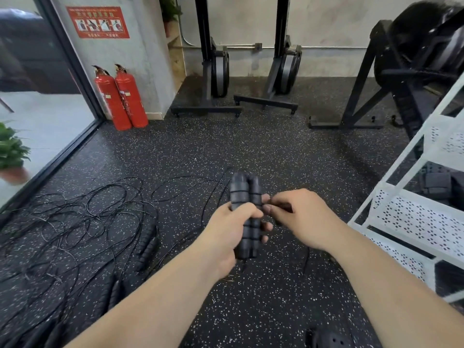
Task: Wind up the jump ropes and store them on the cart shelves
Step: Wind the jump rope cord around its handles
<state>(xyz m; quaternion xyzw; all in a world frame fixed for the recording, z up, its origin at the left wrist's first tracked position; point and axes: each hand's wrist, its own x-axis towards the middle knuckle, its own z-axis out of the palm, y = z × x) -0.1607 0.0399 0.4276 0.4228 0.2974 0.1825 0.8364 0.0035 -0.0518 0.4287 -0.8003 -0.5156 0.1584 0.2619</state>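
My left hand [229, 233] grips two black ribbed jump rope handles [245, 194] held side by side and upright in the middle of the view. Several turns of thin black cord lie around the handles. My right hand [300, 217] is just right of the handles, its fingers pinched on the cord [281, 206]. The rest of this cord trails down to the floor on the left. A tangle of other black jump ropes [82, 222] with their handles [148, 247] lies on the floor at the left. The white cart [411, 217] with perforated shelves stands at the right.
Two red fire extinguishers [123, 96] stand by the pillar at the back left. Black rowing machine frames [271, 96] and a large black machine [414, 71] line the back wall. A glass wall and a potted plant [11, 151] are at the left. Dark items lie on a cart shelf [437, 184].
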